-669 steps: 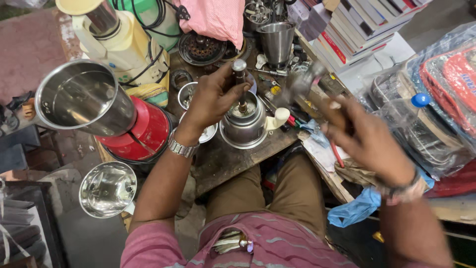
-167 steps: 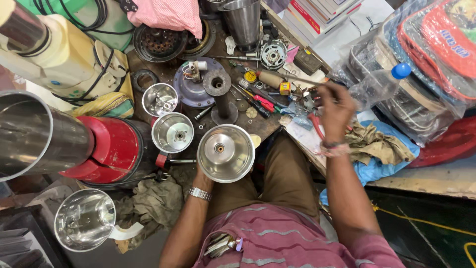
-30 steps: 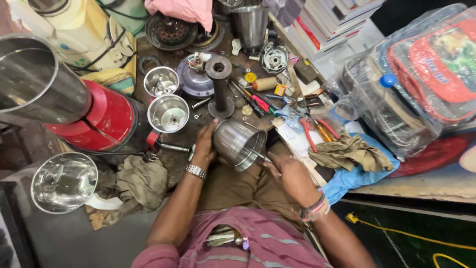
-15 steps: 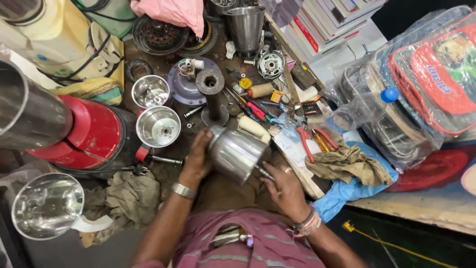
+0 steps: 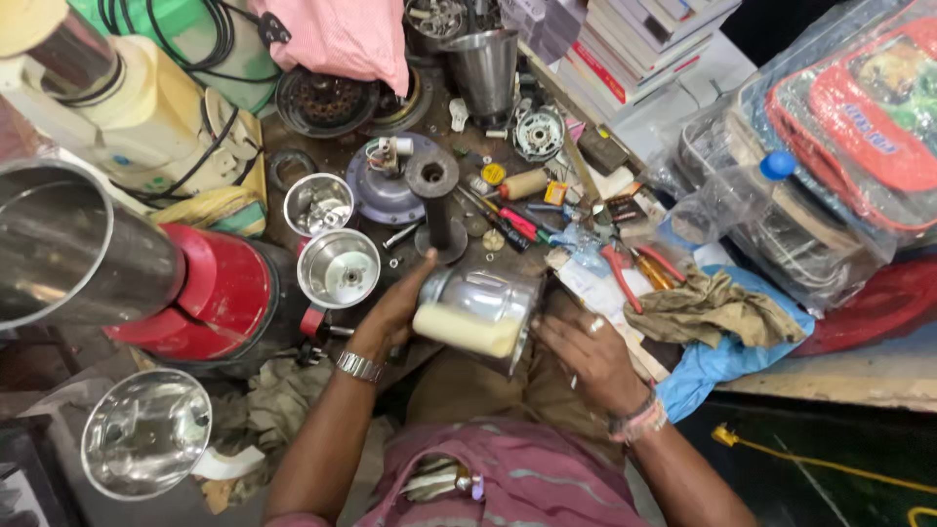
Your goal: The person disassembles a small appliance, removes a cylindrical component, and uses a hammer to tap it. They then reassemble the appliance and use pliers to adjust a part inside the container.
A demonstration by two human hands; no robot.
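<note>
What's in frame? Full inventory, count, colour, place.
steel jar with cream handle: 1, silver, on its side between both hands over the lap
small steel jars: 2, silver, upright on the bench left of the held jar
large steel jars: 2, silver, far left and lower left
mixer base: 1, red, left
cream appliance: 1, top left
black spindle stand: 1, bench centre
pliers: 1, red handles, right of centre
rag: 1, olive, on blue cloth, right
books: stack, top
plastic bottle: 1, clear, blue cap, right
left hand: on the jar's side
right hand: at the jar's base
</note>
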